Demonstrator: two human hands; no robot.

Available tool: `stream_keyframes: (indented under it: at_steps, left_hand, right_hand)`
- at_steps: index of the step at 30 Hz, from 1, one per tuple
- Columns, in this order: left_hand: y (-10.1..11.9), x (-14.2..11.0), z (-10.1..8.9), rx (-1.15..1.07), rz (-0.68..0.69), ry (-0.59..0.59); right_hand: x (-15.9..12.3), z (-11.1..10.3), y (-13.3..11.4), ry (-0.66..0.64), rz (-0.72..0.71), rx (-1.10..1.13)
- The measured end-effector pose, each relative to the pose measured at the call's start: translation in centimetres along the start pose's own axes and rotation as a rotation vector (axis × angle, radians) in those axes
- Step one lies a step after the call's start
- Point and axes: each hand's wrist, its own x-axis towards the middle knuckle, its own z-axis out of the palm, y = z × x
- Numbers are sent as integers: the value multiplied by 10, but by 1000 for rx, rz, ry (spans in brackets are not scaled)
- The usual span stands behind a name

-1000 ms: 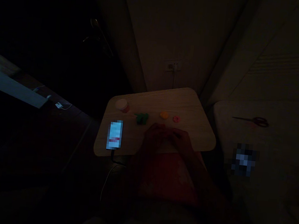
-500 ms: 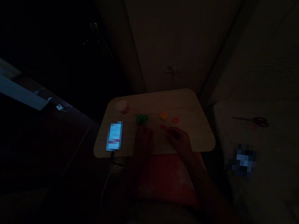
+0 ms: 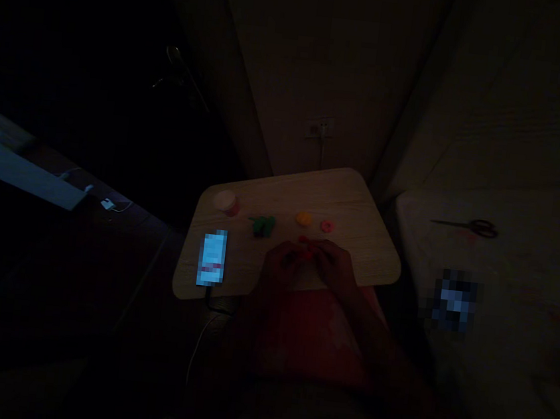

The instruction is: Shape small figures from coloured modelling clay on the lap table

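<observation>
Over the near part of a small wooden table, my left hand and my right hand meet, fingers closed. Between their fingertips is a small soft-looking red piece; its exact shape is hard to make out in the dark. Just beyond the fingers are an orange-yellow lump and a pink ring-shaped piece. A green piece with uneven edges lies to the left of them. Farther left stands a pale-lidded tub.
A lit phone with a cable lies at the table's left edge. Scissors rest on a pale surface at right, near a blurred-out bright item. A wall socket with a plugged cord is behind the table. The room is very dark.
My left hand has moved from near the green piece, rightward to the red piece at my right hand. The right hand stays in nearly the same place.
</observation>
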Motion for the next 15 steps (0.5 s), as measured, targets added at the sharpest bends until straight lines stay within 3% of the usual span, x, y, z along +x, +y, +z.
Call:
stream_keyframes:
  at_steps: [4,15]
  left_hand:
    - [-3,3,3,-9,81,47]
    - [-11,-3,3,-42,-56,158]
  right_hand:
    - [0,-1,-2,-33,-38,24]
    - [1,3,0,-37,-39,-64]
